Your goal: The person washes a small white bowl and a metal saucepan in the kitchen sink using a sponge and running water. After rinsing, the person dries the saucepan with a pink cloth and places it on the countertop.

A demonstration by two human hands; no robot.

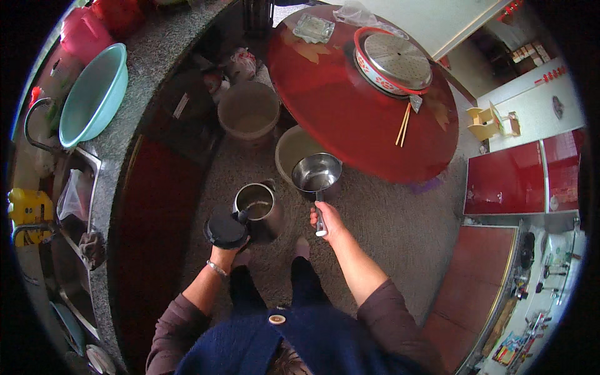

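Observation:
My left hand is mostly hidden beneath the raised black lid of a stainless-steel electric kettle, and grips it on the handle side. The kettle's mouth faces up, showing a heating ring or water line inside. In my right hand is the handle of a stainless-steel water dipper. Its bowl is over the near rim of a light-coloured bucket, right of the kettle and apart from it. Whether the dipper holds water is hard to tell.
A second bucket stands farther left. The round red table overhangs the near bucket and bears an enamel basin and chopsticks. Left runs a granite counter with a turquoise basin and sink; red cabinets line the right.

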